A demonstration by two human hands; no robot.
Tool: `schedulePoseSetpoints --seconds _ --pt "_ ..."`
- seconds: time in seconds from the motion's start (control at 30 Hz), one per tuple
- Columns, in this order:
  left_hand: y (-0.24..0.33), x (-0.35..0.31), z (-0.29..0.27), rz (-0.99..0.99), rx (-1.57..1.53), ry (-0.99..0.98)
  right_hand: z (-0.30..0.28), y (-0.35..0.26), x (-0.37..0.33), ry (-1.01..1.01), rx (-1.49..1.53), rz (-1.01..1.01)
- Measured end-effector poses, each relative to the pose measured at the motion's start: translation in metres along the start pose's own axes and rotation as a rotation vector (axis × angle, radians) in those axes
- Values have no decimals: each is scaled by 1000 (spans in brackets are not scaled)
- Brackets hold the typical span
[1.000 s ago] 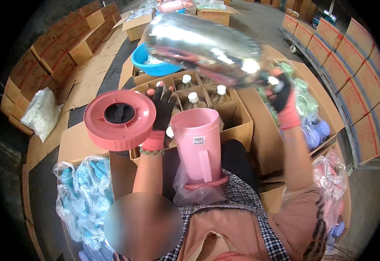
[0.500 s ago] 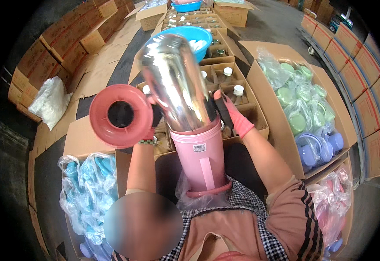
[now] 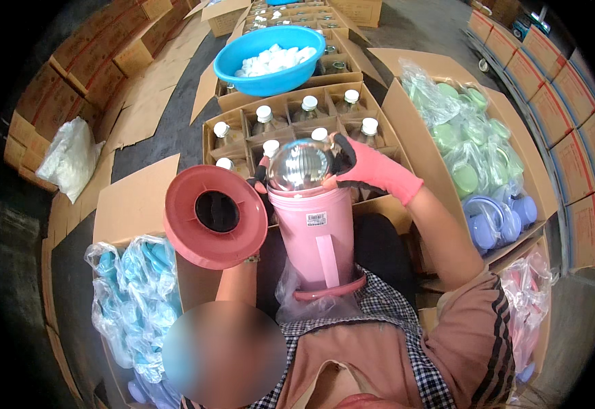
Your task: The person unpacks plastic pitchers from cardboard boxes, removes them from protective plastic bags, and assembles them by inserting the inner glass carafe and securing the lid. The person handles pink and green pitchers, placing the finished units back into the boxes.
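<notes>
A pink thermos casing (image 3: 316,242) stands on my lap, its threaded rim up and its handle facing me. The silver glass liner (image 3: 301,165) sits sunk in it, with just the rounded end above the rim. My right hand (image 3: 372,167), in a pink and black fingerless glove, curls round the right side of that end. A red round thermos base (image 3: 181,218) with a dark centre is in my left hand (image 3: 261,178). Most of that hand is hidden behind the base; its fingertips rest beside the liner's left side.
Ahead stands a divided carton (image 3: 243,133) of white-capped glass liners. Behind it a blue basin (image 3: 270,85) holds small white pieces. Open cartons with bagged green and purple parts (image 3: 475,163), blue parts (image 3: 137,293) and pink parts (image 3: 522,293) flank me. Stacked boxes (image 3: 570,143) line the right.
The silver liner has gone down from standing tall above the casing to nearly fully inside. Both hands came down with it, and the red base moved right and nearer me.
</notes>
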State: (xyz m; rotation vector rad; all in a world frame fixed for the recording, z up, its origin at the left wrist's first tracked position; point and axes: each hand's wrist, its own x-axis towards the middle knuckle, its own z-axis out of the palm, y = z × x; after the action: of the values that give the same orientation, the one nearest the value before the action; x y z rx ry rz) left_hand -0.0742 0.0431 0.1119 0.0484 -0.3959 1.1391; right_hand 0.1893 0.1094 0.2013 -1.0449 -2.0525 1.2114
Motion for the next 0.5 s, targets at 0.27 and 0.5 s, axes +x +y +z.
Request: schedulePoseSetpoints --seconds 0.27,0.5 --pt "-29 1 33 -46 102 48 -26 -33 22 -452 -615 316" --pt "19 -14 -48 196 752 259 12 -3 36 -669 -376 85"
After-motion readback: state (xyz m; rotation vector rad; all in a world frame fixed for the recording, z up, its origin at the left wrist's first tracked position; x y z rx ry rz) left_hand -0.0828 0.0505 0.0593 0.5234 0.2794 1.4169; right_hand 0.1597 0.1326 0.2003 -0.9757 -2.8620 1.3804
